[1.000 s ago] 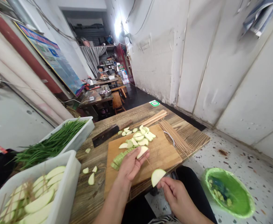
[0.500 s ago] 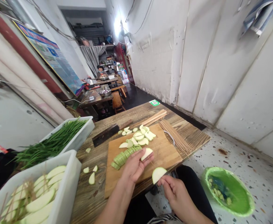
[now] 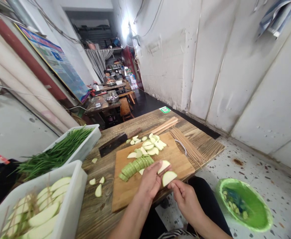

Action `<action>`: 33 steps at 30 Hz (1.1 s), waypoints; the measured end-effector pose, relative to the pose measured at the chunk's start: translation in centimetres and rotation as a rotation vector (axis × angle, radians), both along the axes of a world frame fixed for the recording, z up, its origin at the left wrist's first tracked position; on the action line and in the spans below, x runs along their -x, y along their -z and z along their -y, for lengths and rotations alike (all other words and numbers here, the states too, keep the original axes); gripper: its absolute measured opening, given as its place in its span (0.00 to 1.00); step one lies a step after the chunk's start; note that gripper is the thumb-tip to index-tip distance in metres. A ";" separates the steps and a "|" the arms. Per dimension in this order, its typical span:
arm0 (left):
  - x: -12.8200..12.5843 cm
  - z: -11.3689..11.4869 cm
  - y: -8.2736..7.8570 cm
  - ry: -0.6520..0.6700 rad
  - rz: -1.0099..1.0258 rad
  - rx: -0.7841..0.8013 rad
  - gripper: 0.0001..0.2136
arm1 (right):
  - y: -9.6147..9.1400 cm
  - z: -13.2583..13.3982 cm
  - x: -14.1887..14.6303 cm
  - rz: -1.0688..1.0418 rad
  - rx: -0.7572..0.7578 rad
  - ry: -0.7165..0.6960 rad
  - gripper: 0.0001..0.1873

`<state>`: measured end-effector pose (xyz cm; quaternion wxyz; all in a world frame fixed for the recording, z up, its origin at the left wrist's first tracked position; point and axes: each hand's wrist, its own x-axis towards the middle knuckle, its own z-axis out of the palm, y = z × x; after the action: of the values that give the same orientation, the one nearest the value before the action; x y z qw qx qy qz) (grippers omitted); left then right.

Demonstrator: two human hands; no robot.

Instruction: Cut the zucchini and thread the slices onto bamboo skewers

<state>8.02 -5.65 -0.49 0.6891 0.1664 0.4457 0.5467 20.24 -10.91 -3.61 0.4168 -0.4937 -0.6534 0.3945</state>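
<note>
My left hand (image 3: 150,179) is closed round a pale vegetable slice (image 3: 164,166) with a thin green rim, held over the cutting board (image 3: 122,200). Close below it is another half-round slice (image 3: 169,178), threaded on a thin skewer that it mostly hides. My right hand (image 3: 186,196) pinches this skewer just under the slice, beyond the board's near edge. A row of cut green-skinned pieces (image 3: 135,167) lies on the board left of my left hand. Behind it is a heap of loose slices (image 3: 149,146).
A cleaver (image 3: 113,144) lies behind the board; bundles of skewers (image 3: 186,146) lie to its right. At left stand a tub of skewered slices (image 3: 79,186) and a tub of green stalks (image 3: 94,136). A green basin (image 3: 258,202) is on the floor. A person (image 3: 108,78) sits far back.
My left hand has moved right and slightly down with its slice. The skewered slice in my right hand has risen, so the two slices are now nearly together.
</note>
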 end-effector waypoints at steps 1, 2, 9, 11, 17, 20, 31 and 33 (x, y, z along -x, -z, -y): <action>0.0 -0.1 -0.2 -0.012 -0.001 -0.015 0.02 | 0.0 0.0 -0.1 0.002 -0.006 -0.001 0.17; 0.0 -0.3 -0.3 -0.028 -0.001 -0.032 0.01 | 0.1 0.1 -0.2 0.009 -0.010 -0.009 0.17; -1.3 1.2 -0.2 0.065 0.039 -0.009 0.10 | 0.4 1.3 -1.0 -0.057 0.027 0.008 0.17; -1.9 1.8 0.0 0.071 0.033 0.025 0.09 | 0.4 1.4 -1.0 -0.083 0.024 0.003 0.17; -2.4 2.0 -0.3 0.084 0.005 0.033 0.10 | 0.6 1.5 -0.8 -0.120 0.005 -0.006 0.16; -2.5 2.1 -0.2 0.071 -0.005 0.016 0.10 | 0.6 1.4 -0.7 -0.113 -0.006 0.010 0.16; -2.7 2.0 -0.2 0.091 -0.032 -0.004 0.17 | 0.3 1.2 -1.7 -0.081 0.027 0.033 0.16; -2.0 1.6 -0.4 0.024 0.002 -0.005 0.15 | 0.7 1.8 -1.8 -0.085 0.038 -0.027 0.16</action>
<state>10.02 -7.27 -0.04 0.6954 0.1728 0.4419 0.5397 22.06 -12.68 -4.26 0.4295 -0.4755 -0.6340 0.4331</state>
